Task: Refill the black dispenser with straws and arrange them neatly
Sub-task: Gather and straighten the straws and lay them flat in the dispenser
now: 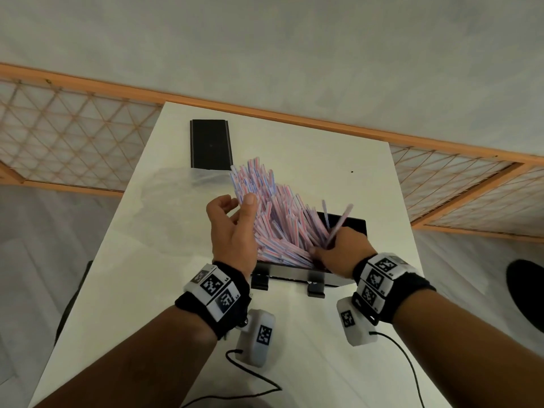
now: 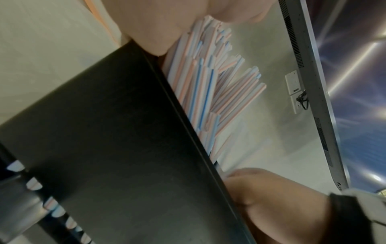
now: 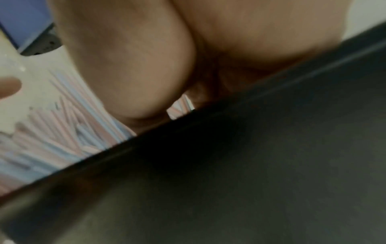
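Note:
The black dispenser [image 1: 354,226] stands open on the white table [image 1: 294,334], its dark wall filling the wrist views [image 2: 104,148] [image 3: 250,165]. A thick pile of pink, blue and white striped straws [image 1: 279,219] [image 2: 200,85] [image 3: 62,132] leans out of it up and to the left, fanned and uneven. My left hand [image 1: 238,207] cups the pile's left side, thumb on the front and fingers curled round the back. At the box's right end my right hand [image 1: 326,248] [image 2: 271,198] pinches a couple of loose straws [image 1: 341,219] that stick up apart from the pile.
The dispenser's black lid [image 1: 210,144] lies at the far left of the table, with a crumpled clear plastic bag [image 1: 173,184] just in front of it. Two black clips [image 1: 260,282] jut from the box's near side. A wooden lattice fence [image 1: 73,136] runs behind the table.

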### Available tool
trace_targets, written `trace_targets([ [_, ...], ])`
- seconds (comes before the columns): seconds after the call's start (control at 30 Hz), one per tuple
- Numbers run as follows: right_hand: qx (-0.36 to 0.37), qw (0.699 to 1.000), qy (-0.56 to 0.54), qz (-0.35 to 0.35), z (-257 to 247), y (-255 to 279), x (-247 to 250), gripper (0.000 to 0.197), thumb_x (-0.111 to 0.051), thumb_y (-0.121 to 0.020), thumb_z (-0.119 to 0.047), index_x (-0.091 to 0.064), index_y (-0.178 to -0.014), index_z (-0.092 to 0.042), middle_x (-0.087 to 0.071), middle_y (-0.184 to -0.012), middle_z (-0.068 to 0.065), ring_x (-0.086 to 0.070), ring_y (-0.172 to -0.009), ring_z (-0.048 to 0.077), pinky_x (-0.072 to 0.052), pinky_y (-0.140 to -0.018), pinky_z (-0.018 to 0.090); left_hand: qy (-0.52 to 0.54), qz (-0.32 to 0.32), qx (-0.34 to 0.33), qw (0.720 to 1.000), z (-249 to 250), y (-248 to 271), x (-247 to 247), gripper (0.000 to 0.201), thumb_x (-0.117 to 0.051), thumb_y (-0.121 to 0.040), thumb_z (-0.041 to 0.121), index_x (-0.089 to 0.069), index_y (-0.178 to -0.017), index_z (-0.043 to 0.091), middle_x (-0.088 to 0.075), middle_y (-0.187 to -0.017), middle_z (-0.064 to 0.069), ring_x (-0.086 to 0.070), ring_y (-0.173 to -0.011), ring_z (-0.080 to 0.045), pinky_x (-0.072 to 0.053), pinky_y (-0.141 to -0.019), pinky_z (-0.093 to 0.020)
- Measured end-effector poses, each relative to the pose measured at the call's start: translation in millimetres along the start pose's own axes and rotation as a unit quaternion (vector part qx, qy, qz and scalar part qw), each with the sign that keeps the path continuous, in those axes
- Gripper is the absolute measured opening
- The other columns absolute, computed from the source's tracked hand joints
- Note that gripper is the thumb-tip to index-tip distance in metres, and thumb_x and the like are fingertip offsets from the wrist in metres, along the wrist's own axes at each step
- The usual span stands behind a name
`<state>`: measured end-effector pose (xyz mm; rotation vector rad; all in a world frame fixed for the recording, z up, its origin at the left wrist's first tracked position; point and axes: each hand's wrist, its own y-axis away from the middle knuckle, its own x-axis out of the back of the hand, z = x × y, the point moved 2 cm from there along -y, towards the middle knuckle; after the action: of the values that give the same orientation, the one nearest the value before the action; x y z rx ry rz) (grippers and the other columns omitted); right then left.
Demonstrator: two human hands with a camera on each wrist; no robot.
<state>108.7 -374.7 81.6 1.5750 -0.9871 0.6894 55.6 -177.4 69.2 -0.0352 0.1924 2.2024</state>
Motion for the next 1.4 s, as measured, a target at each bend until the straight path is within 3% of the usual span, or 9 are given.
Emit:
trace_targets([
  [0.33,0.131,0.985,0.094,0.053,-30.9,-2.6,1.6,0.027,-0.054,-0.092,-0.021,-0.045,-0.117,-0.014,-0.05,-0.124,0.011,-0.058,-0.103,0.031,-0.048,-0.074,0.037,0.006,-0.007,-0.001,1.0,3.4,1.2,-1.8,0.061,-0.048,-0.085,0.053,-0.042,-0.124,0.006,-0.047,-0.103,0.012,-0.049,-0.074,0.026,-0.038,-0.069,0.003],
  [0.5,0.153,0.979,0.009,0.133,-12.4,20.6,19.1,0.024,-0.069,-0.08,-0.023,-0.059,-0.099,-0.013,-0.062,-0.095,0.006,-0.059,-0.09,0.03,-0.044,-0.071,0.032,0.034,0.01,0.017,0.999,0.5,-2.7,1.0,0.077,-0.053,-0.077,0.071,-0.044,-0.123,0.01,-0.052,-0.113,0.003,-0.055,-0.089,0.007,-0.044,-0.081,-0.014],
  [0.6,0.045,0.99,-0.009,0.136,8.9,29.0,28.6,0.03,-0.076,-0.078,-0.034,-0.056,-0.085,-0.013,-0.062,-0.08,-0.001,-0.059,-0.081,0.024,-0.038,-0.067,0.028,0.048,0.013,0.038,0.998,-3.1,-4.9,1.5,0.077,-0.054,-0.069,0.077,-0.045,-0.116,0.016,-0.054,-0.116,-0.002,-0.056,-0.095,-0.011,-0.049,-0.09,-0.032],
  [0.8,0.056,0.997,-0.039,-0.02,-4.7,4.4,5.0,0.059,-0.076,-0.079,-0.044,-0.05,-0.125,-0.018,-0.061,-0.11,-0.001,-0.058,-0.096,0.019,-0.042,-0.079,0.025,0.031,0.009,0.025,0.999,-3.6,-3.4,0.2,0.08,-0.052,-0.069,0.077,-0.045,-0.118,0.014,-0.053,-0.112,0.003,-0.055,-0.095,-0.007,-0.046,-0.089,-0.027],
  [1.03,0.051,0.996,-0.013,-0.066,-14.0,-9.0,-6.7,0.046,-0.068,-0.076,-0.037,-0.053,-0.119,-0.03,-0.043,-0.113,0.007,-0.05,-0.105,0.029,-0.046,-0.089,0.034,0.026,0.004,0.031,0.999,-4.5,-3.6,0.7,0.081,-0.051,-0.068,0.079,-0.044,-0.118,0.015,-0.052,-0.11,0.004,-0.054,-0.095,-0.008,-0.046,-0.09,-0.03],
  [1.17,0.092,0.994,-0.032,-0.053,-25.9,-5.1,-10.9,0.034,-0.068,-0.077,-0.036,-0.047,-0.103,-0.031,-0.059,-0.099,-0.001,-0.059,-0.094,0.025,-0.047,-0.096,0.044,0.031,-0.002,0.021,0.999,-3.6,-3.0,-0.1,0.079,-0.051,-0.068,0.078,-0.044,-0.117,0.015,-0.052,-0.107,0.005,-0.054,-0.092,-0.003,-0.046,-0.089,-0.027],
  [1.27,0.144,0.987,-0.06,-0.02,-32.3,-0.2,-4.3,0.029,-0.062,-0.084,-0.021,-0.046,-0.107,-0.028,-0.061,-0.084,-0.006,-0.062,-0.081,0.021,-0.053,-0.083,0.032,0.034,-0.007,0.007,0.999,-2.8,-2.1,-0.3,0.076,-0.051,-0.068,0.076,-0.044,-0.115,0.016,-0.05,-0.101,0.01,-0.052,-0.081,0.011,-0.042,-0.08,-0.013],
  [1.33,0.194,0.978,-0.066,0.027,-37.9,3.6,6.4,0.026,-0.058,-0.087,-0.012,-0.045,-0.106,-0.024,-0.055,-0.078,-0.008,-0.056,-0.07,0.015,-0.04,-0.059,0.008,0.046,-0.013,0.013,0.999,-3.3,-2.7,0.4,0.072,-0.053,-0.069,0.075,-0.045,-0.113,0.018,-0.051,-0.103,0.006,-0.053,-0.087,0.0,-0.046,-0.086,-0.022],
  [1.4,0.226,0.969,-0.075,0.066,-40.0,3.5,14.7,0.027,-0.057,-0.088,-0.005,-0.045,-0.105,-0.022,-0.054,-0.081,-0.005,-0.051,-0.07,0.015,-0.032,-0.053,0.006,0.056,-0.013,0.011,0.998,-2.6,-3.7,1.8,0.072,-0.054,-0.07,0.076,-0.045,-0.112,0.017,-0.05,-0.108,0.001,-0.051,-0.092,-0.009,-0.046,-0.092,-0.033],
])
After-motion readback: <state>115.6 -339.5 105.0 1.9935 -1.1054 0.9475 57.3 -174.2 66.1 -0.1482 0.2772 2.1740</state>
